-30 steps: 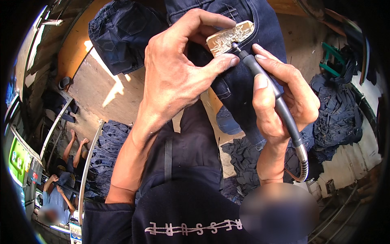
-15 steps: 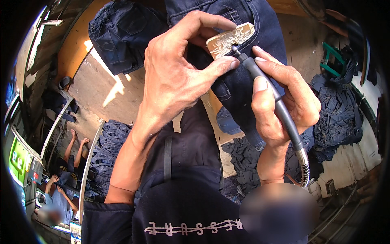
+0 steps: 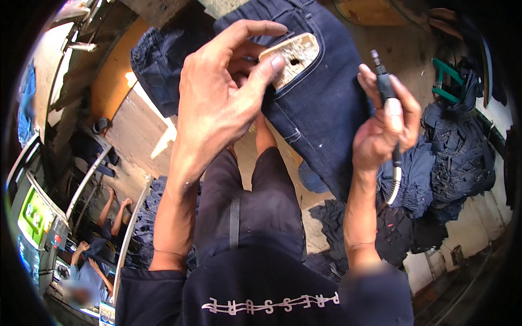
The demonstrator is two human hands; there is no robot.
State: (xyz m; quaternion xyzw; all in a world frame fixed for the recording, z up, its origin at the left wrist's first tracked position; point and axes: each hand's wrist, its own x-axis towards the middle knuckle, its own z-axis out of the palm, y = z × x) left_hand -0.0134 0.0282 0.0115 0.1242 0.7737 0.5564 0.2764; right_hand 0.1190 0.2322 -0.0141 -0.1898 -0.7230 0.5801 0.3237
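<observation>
My left hand [image 3: 215, 89] has its thumb on the face of a small cream-coloured block [image 3: 303, 50] with rounded corners, a rough, scratched surface and a dark hole. Its index finger stretches along the block's upper edge; the other fingers are partly hidden behind. Behind the block hang dark blue jeans [image 3: 337, 92] with pale stitching. My right hand [image 3: 380, 133] is wrapped round a black pen-shaped rotary tool [image 3: 386, 87] with a metal flexible shaft. The tool's tip points up, apart from the block and to its right.
Dark denim is heaped at the far left [image 3: 155, 70] and in a large pile at the right [image 3: 459, 157]. Black cloth [image 3: 348, 228] lies beside my right forearm. A green frame [image 3: 448, 87] stands far right. Beyond a pale rail [image 3: 130, 228], a person [image 3: 95, 274] sits at the lower left.
My right hand has drawn the rotary tool away to the right; its tip was at the hole in the block. My left hand and the block have shifted slightly left in view.
</observation>
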